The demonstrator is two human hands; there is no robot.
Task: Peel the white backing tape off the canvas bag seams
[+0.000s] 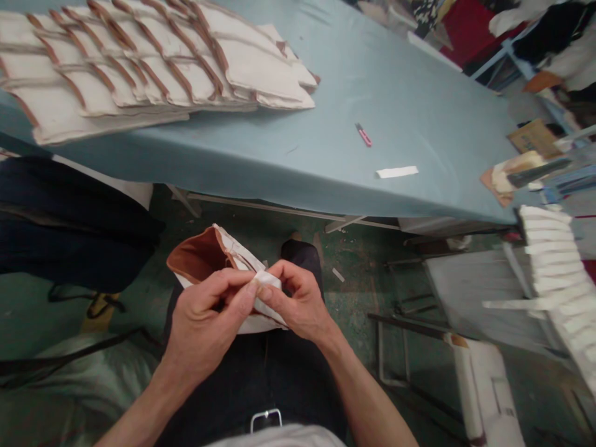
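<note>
The left hand (205, 323) and right hand (298, 304) are bare, and both forearms run uncovered from the wrists to the bottom edge of the frame. The legs are in dark, near-black trousers (261, 372), which fill the lower middle of the frame. At the bottom centre a small silver metal buckle (266, 419) sits at the waist, just above the pale edge of a white shirt (279, 438).

Stacked bags (153, 59), red cutter (364, 135)
</note>
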